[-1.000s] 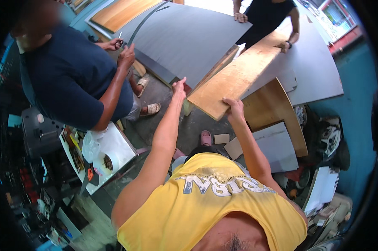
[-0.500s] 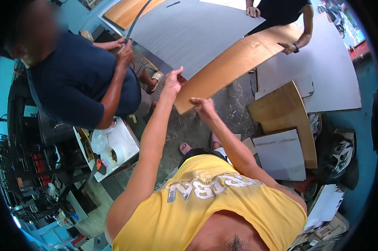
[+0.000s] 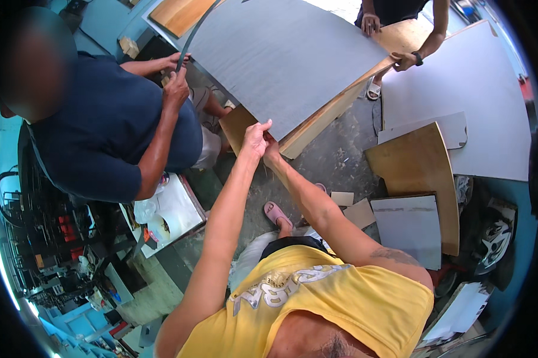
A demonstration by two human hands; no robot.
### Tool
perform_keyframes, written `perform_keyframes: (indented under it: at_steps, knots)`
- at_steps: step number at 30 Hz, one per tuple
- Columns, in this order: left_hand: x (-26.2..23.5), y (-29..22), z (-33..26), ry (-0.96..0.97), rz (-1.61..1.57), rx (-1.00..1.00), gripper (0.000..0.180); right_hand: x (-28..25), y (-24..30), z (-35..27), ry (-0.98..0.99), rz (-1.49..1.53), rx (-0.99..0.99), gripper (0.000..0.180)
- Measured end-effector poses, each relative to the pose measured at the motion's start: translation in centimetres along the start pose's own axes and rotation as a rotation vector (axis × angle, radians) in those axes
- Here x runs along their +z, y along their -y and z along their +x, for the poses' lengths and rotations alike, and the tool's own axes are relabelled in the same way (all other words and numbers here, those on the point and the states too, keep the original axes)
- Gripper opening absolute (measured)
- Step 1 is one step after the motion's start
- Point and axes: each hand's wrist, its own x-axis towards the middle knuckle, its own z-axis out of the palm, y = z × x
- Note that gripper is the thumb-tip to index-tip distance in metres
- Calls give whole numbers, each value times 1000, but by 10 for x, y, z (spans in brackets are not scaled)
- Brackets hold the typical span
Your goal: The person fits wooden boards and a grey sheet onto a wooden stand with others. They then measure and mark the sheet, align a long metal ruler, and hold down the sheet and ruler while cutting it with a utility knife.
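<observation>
A large grey sheet (image 3: pixel 281 59) slopes toward me, its near corner at my hands. Under it lies a brown wooden board (image 3: pixel 236 126), which shows at the left and along the right edge. My left hand (image 3: pixel 256 141) is closed at the near edge of the sheet, thumb up, its fingers partly tucked under. Close against it, my right hand (image 3: pixel 271 151) is at the board's near corner, its fingers largely hidden. A co-worker's hands (image 3: pixel 405 60) hold the far right side of the boards. Another person's hands (image 3: pixel 176 89) hold a thin dark strip (image 3: pixel 192 37) at the left.
To the right lean a curved plywood piece (image 3: pixel 418 167), a small grey panel (image 3: pixel 409 230) and a large pale sheet (image 3: pixel 483 107). A low white table (image 3: pixel 182 206) with plastic containers stands at the left. Scraps (image 3: pixel 359 213) lie on the floor by my feet.
The wooden board has gone from beside the grey sheet to underneath it. My right hand has moved left, up against my left hand. The co-worker's hands have shifted along the boards.
</observation>
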Motion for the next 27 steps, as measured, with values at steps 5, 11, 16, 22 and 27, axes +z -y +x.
perform_keyframes:
  at_steps: [5, 11, 16, 22, 27]
  knots:
    - [-11, 21, 4, -121, 145, -92, 9, -15, 13, -20, 99, -655, -20, 22]
    - [-21, 32, 5, -136, 306, -55, 13, -45, 56, -69, 553, -1027, 506, 19]
    - [-42, 39, 0, -181, 347, -80, 16, -82, 123, -70, -107, -478, 228, 19]
    - [-59, 41, -18, -143, 396, -141, 20, -79, 187, -8, -123, -423, 52, 31]
    - [-62, 49, -27, -166, 414, -140, 18, -77, 186, 15, -142, -594, 69, 13]
